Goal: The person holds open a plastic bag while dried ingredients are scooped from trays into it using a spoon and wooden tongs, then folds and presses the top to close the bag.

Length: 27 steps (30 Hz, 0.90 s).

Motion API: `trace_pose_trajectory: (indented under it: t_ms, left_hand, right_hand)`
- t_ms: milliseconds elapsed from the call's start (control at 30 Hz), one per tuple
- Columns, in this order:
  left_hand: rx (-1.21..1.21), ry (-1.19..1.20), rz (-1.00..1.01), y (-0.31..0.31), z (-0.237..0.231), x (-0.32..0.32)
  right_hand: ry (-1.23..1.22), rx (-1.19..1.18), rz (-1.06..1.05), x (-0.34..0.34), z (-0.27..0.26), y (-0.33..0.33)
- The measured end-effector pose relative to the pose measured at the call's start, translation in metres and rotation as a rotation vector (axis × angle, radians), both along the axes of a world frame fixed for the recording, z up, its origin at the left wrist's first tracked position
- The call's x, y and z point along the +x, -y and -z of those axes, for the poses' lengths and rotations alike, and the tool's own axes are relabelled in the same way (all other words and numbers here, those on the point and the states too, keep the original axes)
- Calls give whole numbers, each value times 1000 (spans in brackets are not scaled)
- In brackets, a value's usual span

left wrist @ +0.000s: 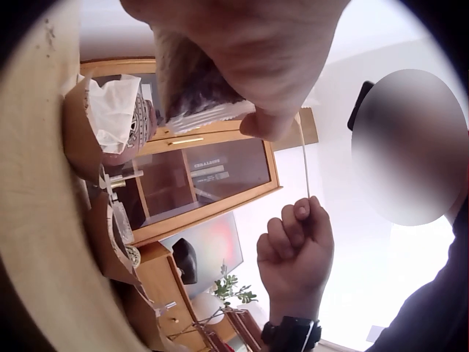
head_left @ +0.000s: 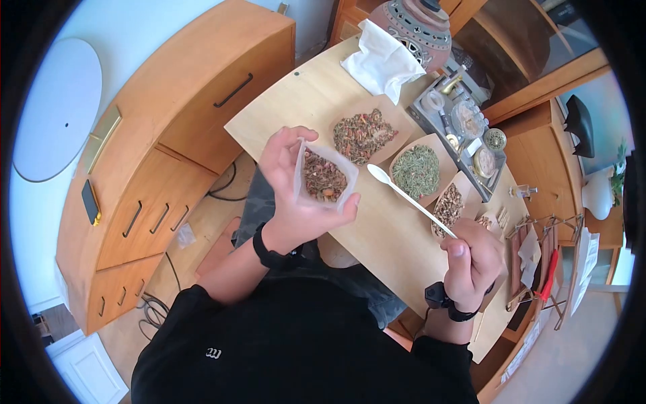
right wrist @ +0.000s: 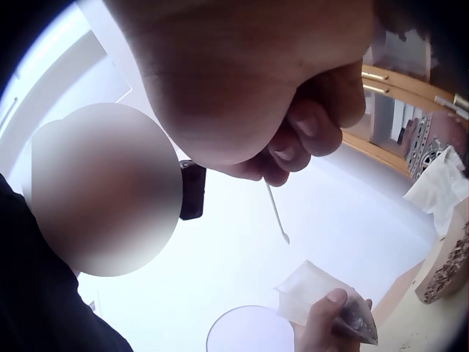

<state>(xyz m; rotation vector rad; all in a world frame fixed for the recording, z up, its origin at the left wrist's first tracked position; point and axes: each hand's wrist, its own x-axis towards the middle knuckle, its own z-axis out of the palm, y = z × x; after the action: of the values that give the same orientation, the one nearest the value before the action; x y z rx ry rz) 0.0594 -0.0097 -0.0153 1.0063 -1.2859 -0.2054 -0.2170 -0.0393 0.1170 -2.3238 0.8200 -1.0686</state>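
Note:
My left hand point(head_left: 296, 219) holds up a translucent pouch point(head_left: 299, 176), its mouth spread and reddish-brown dried bits inside. In my right hand point(head_left: 474, 262) is the handle of a white long-handled spoon point(head_left: 380, 174), its bowl pointing at the pouch but apart from it. In the right wrist view the spoon point(right wrist: 277, 213) stands above the pouch point(right wrist: 308, 290). Below on the table are paper trays of dried herbs: a reddish mix point(head_left: 363, 135), a green one point(head_left: 417, 172) and brown pieces point(head_left: 449, 207).
A white cloth point(head_left: 383, 62) and a patterned pot point(head_left: 420, 30) stand at the table's far end. Beside the herb trays lies a grey tray point(head_left: 488, 185) of jars and tools. A folding rack point(head_left: 538, 259) stands at right, a curved wooden cabinet point(head_left: 182, 121) at left.

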Motion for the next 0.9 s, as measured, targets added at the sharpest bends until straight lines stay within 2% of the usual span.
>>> trace_pose_trajectory:
  t_ms: [67,233,267,367,400,467,500,567,600,667,700,733,800,833,900]
  left_hand:
    - [44,15,-16,7,3,3]
    - [223,-147,-130,24,-15,30]
    - [216,-129,-108,37,-19,39]
    - [260,-272,-3,91,-29,57]
    - [258,-258,11,109,-33,60]
    - [406,-129,64,145,-38,63]
    - [405,-114,79,165,-35,66]
    - [514,182,41,207,-18,72]
    - [513,199,59,224,-11,75]
    - [476,503,-35,248,0,82]
    - [586,558,15,253,-7,86]
    - [584,568,29,259,-9,92]
    - [666,322,399,269,-9,107]
    - [672,348,392,269,-8,115]
    - [770,339,332,245,-36,118]
  right_hand:
    - [-67,88,121,-3,4,-2]
    - [5,279,295,-28,28,-3]
    - [43,352,347,-32,34,-4]
    - [167,475,391,-38,55,-10]
    - [228,556,395,-41,60,-14]
    - [272,577,435,-41,63,-26]
    - [304,600,467,-42,66,-33]
    - [359,621,500,-48,72,-47]
    - [398,646,521,-51,75,-55]
    - [409,653,566,-53,76,-70]
    - [399,659,589,-54,77,-77]
    - [409,661,603,-58,78,-84]
    - [379,652,637,-71,84,-98]
    - [400,633,651,-75,88,-103]
    - [426,655,671,-81,91,-111]
